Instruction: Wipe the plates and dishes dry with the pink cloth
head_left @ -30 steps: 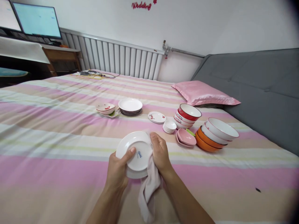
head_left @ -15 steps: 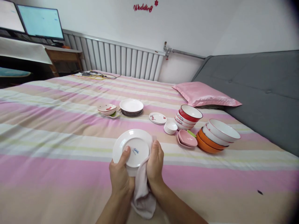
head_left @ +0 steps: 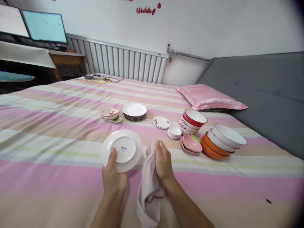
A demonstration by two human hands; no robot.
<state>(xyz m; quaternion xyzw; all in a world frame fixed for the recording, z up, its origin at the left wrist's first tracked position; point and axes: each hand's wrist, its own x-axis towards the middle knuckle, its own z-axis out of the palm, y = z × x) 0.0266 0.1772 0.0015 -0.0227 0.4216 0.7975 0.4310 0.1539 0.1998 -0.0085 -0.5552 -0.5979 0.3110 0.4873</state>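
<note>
My left hand is closed on the lower left rim of a white plate, thumb on top and fingers beneath. The plate's underside faces me, with a small blue mark in its middle. Just to the right, my right hand grips a pale pinkish cloth that hangs down from the fingers. A gap separates the cloth from the plate. Beyond the hands lie a stack of white plates, small floral plates and a pile of little white dishes.
Pink dishes, red-and-white bowls and a stack of white and orange bowls stand at the right. Leaf-shaped dishes sit at the left. A pink pillow and cables lie farther back on the striped bed.
My left hand has drawn the plate leftward, away from the cloth. My right hand, still gripping the cloth, has shifted slightly right. The cloth now hangs free of the plate.
</note>
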